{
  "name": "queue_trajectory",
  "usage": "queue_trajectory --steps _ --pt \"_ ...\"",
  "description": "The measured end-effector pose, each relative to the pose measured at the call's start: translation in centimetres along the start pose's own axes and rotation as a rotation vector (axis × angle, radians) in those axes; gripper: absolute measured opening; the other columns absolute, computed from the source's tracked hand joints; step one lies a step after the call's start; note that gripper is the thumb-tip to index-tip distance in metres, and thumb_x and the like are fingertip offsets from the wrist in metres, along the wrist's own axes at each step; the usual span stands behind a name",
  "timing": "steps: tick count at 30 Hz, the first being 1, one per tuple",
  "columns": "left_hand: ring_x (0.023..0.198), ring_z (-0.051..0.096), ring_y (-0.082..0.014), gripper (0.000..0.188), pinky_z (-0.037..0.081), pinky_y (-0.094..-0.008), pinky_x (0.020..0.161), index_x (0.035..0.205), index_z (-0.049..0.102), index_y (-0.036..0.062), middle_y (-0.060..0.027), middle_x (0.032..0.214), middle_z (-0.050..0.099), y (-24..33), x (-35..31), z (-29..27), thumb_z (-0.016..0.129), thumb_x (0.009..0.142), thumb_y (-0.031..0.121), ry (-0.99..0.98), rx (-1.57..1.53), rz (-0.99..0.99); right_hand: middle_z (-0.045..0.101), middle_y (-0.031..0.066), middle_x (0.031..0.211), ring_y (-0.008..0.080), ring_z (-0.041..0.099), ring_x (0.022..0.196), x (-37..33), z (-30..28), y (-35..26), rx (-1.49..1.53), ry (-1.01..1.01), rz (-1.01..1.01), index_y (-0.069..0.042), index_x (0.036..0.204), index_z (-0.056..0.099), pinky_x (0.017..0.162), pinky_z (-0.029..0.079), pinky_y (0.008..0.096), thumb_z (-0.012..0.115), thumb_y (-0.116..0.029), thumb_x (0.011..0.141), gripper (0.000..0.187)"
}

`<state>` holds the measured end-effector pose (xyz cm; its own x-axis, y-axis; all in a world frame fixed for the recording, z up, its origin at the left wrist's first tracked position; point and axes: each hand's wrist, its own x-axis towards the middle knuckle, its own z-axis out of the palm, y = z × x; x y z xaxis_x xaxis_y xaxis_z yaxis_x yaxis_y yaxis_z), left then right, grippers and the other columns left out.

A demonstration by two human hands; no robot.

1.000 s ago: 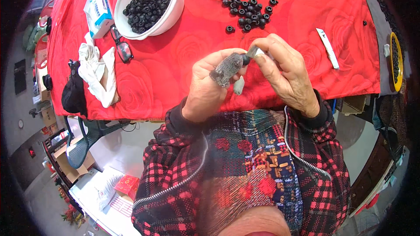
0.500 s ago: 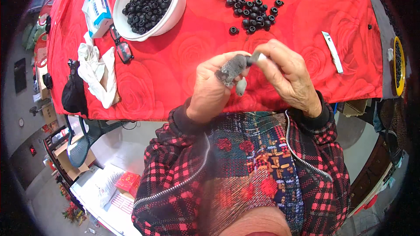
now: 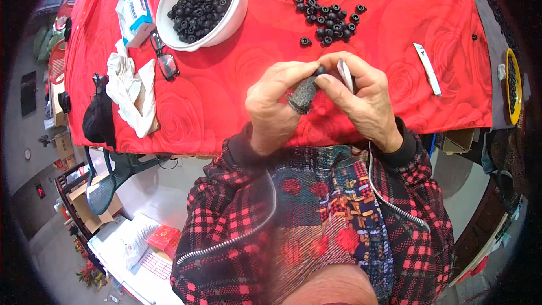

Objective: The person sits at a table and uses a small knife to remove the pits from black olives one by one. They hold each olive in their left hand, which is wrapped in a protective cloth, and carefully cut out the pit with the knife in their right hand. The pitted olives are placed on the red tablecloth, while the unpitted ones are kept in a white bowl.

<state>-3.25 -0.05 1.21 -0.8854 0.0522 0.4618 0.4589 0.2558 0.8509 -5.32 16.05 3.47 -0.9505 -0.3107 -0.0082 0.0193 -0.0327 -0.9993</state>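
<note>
My left hand [image 3: 275, 99] is closed, its thumb and forefinger pinching a small round black part [image 3: 320, 70] over the near side of the table. A dark grey, rough-textured stubby piece [image 3: 303, 96] shows at that hand's fingers; whether it is held or worn on a finger I cannot tell. My right hand [image 3: 367, 99] is closed too, its thumb touching the black part. Between its fingers stands a thin, pale, blade-like strip [image 3: 345, 75], its lower end hidden. Beyond my hands lies a loose group of small black ring-topped parts [image 3: 329, 21].
A white bowl [image 3: 240, 14] of similar black parts stands far left. Near it are a blue-and-white packet [image 3: 135, 17], glasses [image 3: 167, 66], white cloth [image 3: 138, 101] and a black item [image 3: 98, 118]. A white strip [image 3: 427, 69] lies right on the red tablecloth [image 3: 237, 73]. A yellow-rimmed container [image 3: 518, 112] is farther right.
My right hand has drawn in closer to the left, and the pale strip now stands upright between its fingers. The grey piece has tilted and the black part now shows at my fingertips.
</note>
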Motion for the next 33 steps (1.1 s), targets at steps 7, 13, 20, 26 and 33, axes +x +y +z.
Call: queue_trajectory --steps 7,13,20,26,33 --pt "0.087 0.065 -0.0199 0.029 0.055 -0.0299 0.072 0.108 0.058 -0.0046 -0.0124 0.103 0.064 0.6 -0.9 -1.4 0.064 0.087 0.015 -0.021 -1.170 -0.712 0.057 0.0077 0.075 0.0184 0.056 0.065 0.1 -0.9 -0.5 -0.298 -0.115 -0.404 -0.001 0.096 0.061 0.058 0.044 0.0285 0.070 -0.003 0.071 0.026" --pt "0.073 0.061 -0.0134 0.035 0.050 -0.0263 0.058 0.107 0.058 -0.0013 -0.0081 0.093 0.065 0.2 -0.3 -2.5 0.066 0.087 0.026 -0.408 -1.207 -0.910 0.062 0.0083 0.077 0.0199 0.055 0.064 0.8 -1.9 -0.5 -0.352 -0.258 -0.556 0.001 0.094 0.064 0.056 0.044 0.0307 0.073 0.002 0.064 0.031" --pt "0.072 0.062 -0.0139 0.029 0.048 -0.0260 0.055 0.105 0.059 0.0038 -0.0059 0.094 0.065 0.5 -0.8 -1.5 0.066 0.086 0.025 -0.278 -1.157 -0.927 0.059 0.0093 0.075 0.0224 0.057 0.062 0.3 -1.5 -0.5 -0.395 -0.109 -0.647 0.000 0.100 0.065 0.054 0.046 0.0316 0.075 -0.001 0.067 0.034" --pt "0.070 0.059 -0.0110 0.026 0.052 -0.0256 0.058 0.112 0.059 -0.0031 -0.0059 0.090 0.062 2.0 -0.6 -0.9 0.060 0.087 0.004 -0.125 -1.249 -0.926 0.056 0.0044 0.064 0.0175 0.051 0.052 0.3 -1.1 0.2 -0.530 0.063 -0.919 0.004 0.095 0.066 0.044 0.038 0.0285 0.078 -0.001 0.059 0.037" --pt "0.076 0.063 -0.0136 0.032 0.053 -0.0263 0.061 0.112 0.061 -0.0035 -0.0103 0.095 0.067 1.7 -0.1 -1.2 0.064 0.087 0.016 -0.144 -0.977 -0.846 0.057 0.0156 0.089 0.0267 0.055 0.070 -1.0 -2.9 -0.7 -0.373 -0.098 -0.430 0.002 0.106 0.054 0.062 0.045 0.0337 0.065 -0.006 0.073 0.036"
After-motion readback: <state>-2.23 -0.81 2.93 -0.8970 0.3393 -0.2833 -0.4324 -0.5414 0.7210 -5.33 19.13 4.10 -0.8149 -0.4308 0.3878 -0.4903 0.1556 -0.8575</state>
